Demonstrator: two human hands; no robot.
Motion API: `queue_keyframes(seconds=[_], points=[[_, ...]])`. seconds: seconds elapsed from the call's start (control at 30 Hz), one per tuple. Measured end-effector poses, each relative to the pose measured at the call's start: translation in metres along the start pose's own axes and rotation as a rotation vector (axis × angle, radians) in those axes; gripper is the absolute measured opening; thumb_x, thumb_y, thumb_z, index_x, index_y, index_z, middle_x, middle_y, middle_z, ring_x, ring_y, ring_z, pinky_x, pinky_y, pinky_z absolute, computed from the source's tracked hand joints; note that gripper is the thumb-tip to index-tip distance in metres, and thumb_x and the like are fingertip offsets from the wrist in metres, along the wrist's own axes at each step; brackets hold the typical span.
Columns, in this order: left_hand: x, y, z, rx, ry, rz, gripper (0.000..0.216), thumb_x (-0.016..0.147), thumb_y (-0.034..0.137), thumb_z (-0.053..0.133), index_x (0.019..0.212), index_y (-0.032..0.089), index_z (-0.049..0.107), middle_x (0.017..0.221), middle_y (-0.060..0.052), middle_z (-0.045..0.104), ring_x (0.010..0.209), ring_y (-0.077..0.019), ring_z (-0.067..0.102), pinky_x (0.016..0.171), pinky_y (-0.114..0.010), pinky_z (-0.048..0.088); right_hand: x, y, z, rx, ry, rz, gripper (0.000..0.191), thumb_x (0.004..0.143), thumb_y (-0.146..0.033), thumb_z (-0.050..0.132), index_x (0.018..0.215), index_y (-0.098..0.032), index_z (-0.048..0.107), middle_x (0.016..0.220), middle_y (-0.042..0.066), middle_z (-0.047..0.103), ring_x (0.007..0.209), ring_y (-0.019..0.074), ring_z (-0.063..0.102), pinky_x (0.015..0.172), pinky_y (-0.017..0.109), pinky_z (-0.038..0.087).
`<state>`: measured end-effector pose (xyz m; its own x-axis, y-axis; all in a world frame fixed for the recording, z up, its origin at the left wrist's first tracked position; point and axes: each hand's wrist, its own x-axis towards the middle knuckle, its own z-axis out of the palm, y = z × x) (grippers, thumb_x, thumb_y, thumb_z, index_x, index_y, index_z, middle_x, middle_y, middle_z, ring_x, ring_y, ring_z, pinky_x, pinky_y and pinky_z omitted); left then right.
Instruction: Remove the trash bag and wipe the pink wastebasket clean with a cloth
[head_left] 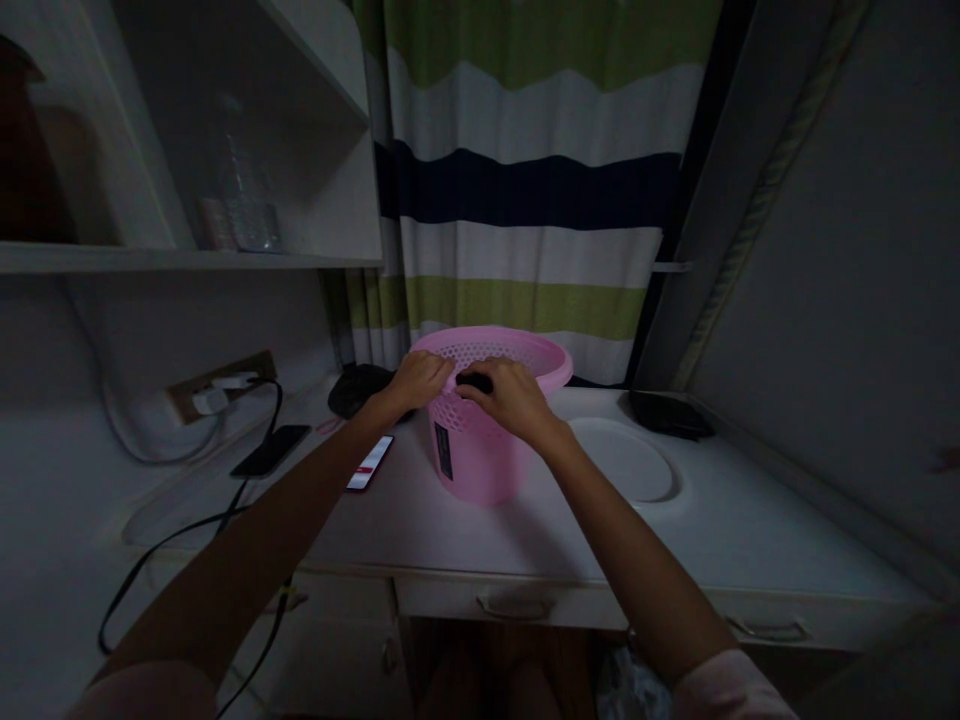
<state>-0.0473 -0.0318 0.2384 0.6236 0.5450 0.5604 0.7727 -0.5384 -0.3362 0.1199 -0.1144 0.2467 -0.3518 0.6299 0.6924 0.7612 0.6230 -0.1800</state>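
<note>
A pink plastic basket (487,460) with a perforated upper wall stands upright on the white desk (405,535). My left hand (424,378) is closed over the left front of its rim, the fingertips curled on the edge. Pinched between the thumb and fingers of my right hand (514,392) is a small black object (475,382), held at the front of the rim; its kind is too dark to make out. A dark label is stuck on the basket's left side. Most of the inside is hidden from this angle.
Right of the basket lies a white round lid or plate (626,460), with a black folded item (667,413) behind it. On the left are a lit phone (370,464), a dark phone (271,451) with cables, and a black pouch (358,390). A striped curtain (532,190) hangs behind.
</note>
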Motion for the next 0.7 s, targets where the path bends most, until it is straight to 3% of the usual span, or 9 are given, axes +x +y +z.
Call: queue_keyframes(seconds=[0.17, 0.33, 0.5, 0.7], points=[[0.001, -0.001, -0.001, -0.052, -0.011, 0.023, 0.042, 0.087, 0.023, 0.026, 0.073, 0.009, 0.064, 0.070, -0.012, 0.066, 0.066, -0.0175, 0.057, 0.062, -0.029, 0.037, 0.000, -0.003, 0.002, -0.026, -0.006, -0.040, 0.030, 0.079, -0.038, 0.054, 0.099, -0.018, 0.063, 0.090, 0.008, 0.065, 0.086, 0.0199, 0.058, 0.078, 0.033, 0.041], [0.001, 0.002, -0.004, -0.144, -0.007, -0.041, 0.049, 0.088, 0.025, 0.022, 0.065, 0.010, 0.063, 0.065, -0.010, 0.065, 0.062, -0.0159, 0.056, 0.062, -0.028, 0.036, -0.015, 0.037, -0.021, 0.250, -0.038, -0.167, 0.024, 0.078, -0.032, 0.056, 0.098, -0.021, 0.063, 0.092, 0.005, 0.065, 0.088, 0.0168, 0.056, 0.081, 0.033, 0.041], [0.002, -0.001, -0.003, -0.214, -0.011, -0.043, 0.047, 0.087, 0.025, 0.024, 0.065, 0.010, 0.063, 0.068, -0.010, 0.066, 0.066, -0.0158, 0.057, 0.065, -0.028, 0.038, -0.028, 0.080, -0.044, 0.435, -0.074, -0.150, 0.024, 0.076, -0.030, 0.058, 0.099, -0.025, 0.063, 0.096, 0.005, 0.063, 0.093, 0.0166, 0.055, 0.083, 0.035, 0.042], [0.004, -0.014, 0.011, -0.249, 0.002, 0.011, 0.045, 0.086, 0.025, 0.024, 0.069, 0.011, 0.063, 0.073, -0.009, 0.066, 0.072, -0.0157, 0.058, 0.070, -0.028, 0.040, -0.029, 0.085, -0.043, 0.466, -0.064, -0.133, 0.024, 0.074, -0.030, 0.061, 0.097, -0.025, 0.064, 0.093, 0.004, 0.064, 0.093, 0.0167, 0.055, 0.084, 0.035, 0.042]])
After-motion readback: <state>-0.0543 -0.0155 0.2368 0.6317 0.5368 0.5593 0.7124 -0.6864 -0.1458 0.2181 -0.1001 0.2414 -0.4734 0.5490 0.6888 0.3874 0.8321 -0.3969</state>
